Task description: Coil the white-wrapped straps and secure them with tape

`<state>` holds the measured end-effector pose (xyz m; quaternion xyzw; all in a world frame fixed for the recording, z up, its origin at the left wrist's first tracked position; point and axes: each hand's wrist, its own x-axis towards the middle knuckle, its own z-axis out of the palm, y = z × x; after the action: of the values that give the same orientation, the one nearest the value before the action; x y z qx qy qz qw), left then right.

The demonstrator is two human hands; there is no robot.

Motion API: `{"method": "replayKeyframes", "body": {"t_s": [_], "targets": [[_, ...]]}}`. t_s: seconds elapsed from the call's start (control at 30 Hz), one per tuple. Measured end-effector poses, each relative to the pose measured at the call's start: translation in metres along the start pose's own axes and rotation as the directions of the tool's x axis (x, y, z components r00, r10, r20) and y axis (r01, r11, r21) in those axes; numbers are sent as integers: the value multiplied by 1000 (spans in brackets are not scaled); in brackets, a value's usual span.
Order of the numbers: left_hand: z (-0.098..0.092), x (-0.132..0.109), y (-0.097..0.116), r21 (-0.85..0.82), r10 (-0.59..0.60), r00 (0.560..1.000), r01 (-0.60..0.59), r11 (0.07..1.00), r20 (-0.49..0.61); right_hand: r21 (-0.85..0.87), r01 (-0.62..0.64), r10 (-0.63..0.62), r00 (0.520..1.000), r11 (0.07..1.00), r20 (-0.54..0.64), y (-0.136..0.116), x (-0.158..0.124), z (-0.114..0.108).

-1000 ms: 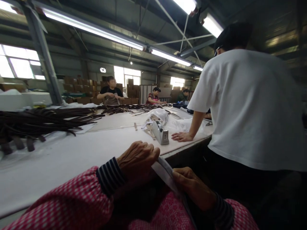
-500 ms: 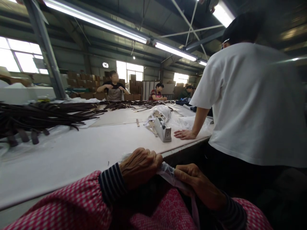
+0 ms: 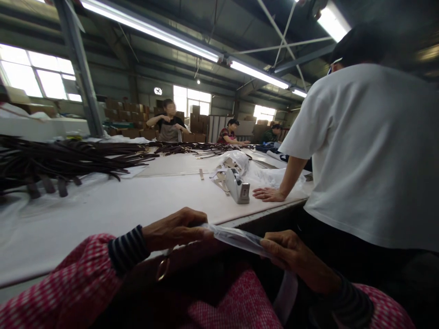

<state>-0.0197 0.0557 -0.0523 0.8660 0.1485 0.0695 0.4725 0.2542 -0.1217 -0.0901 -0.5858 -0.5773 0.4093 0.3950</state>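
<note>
Left hand (image 3: 174, 230), right hand (image 3: 291, 256): bag (image 3: 236, 238) crosswise

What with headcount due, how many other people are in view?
4. A standing person at right, hand on the table; three seated at the far end: left sitter, middle sitter, right sitter. More may be hidden.

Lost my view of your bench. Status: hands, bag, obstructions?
Left hand and right hand both grip clear plastic bag, stretched between them. Co-worker's hand and tape dispenser on table beyond, apart.
</note>
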Motion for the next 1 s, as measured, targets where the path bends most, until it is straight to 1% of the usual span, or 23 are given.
{"method": "replayKeyframes", "body": {"t_s": [0.03, 0.07, 0.1, 0.13, 0.23, 0.37, 0.43, 0.53, 0.73, 0.83, 1.0], "targets": [[0, -3, 1, -125, -35, 999, 37, 992, 13, -1, -3, 3, 1000, 1000, 20, 0, 2, 1], [1, -4, 2, -207, -63, 998, 64, 976, 14, 3, -1, 1, 999, 1000, 38, 0, 5, 3], [2, -6, 4, -251, -80, 997, 79, 965, 5, 10, 2, -2, 999, 1000, 52, -1, 8, 6], [3, -6, 6, -260, -84, 996, 78, 962, -14, 17, 6, -7, 998, 1000, 65, -3, 11, 9], [4, -7, 11, -169, -51, 995, 37, 985, -82, 38, 18, -22, 995, 999, 100, -10, 21, 16], [2, -9, 12, -25, -4, 995, 1, 1000, -101, 35, 23, -28, 989, 999, 144, -23, 32, 22], [0, -10, 11, 54, 26, 995, -21, 998, -95, 15, 31, -33, 992, 999, 120, -30, 36, 21], [-1, -13, 10, 132, 30, 993, -15, 991, -110, -7, 37, -37, 997, 999, 63, -35, 38, 19], [-2, -10, 20, 343, 71, 986, -15, 939, -151, 83, 6, -11, 998, 996, 60, -28, 43, 24], [-4, -8, 25, 320, 80, 986, -28, 947, -149, 90, 27, -31, 998, 996, 51, -27, 47, 28], [-1, -7, 21, 167, 35, 991, -12, 986, -132, 91, 47, -54, 995, 995, 83, -36, 55, 33]]}}
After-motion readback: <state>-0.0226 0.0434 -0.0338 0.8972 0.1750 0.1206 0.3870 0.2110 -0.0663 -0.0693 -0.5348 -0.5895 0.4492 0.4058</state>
